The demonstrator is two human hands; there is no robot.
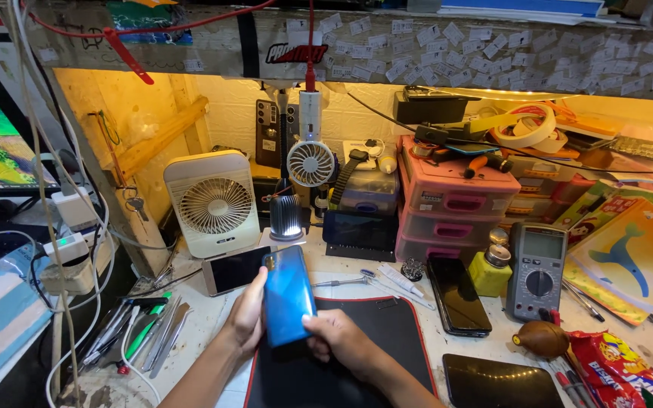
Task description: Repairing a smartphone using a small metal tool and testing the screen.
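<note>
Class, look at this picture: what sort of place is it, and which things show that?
Probably a phone repair bench. Both hands hold a blue phone over a black work mat; a multimeter and a row of tweezers lie close by.

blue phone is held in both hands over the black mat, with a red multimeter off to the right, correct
Not quite. The head view shows the multimeter is grey, not red. The rest holds: the left hand and right hand hold the blue phone over the black mat.
</note>
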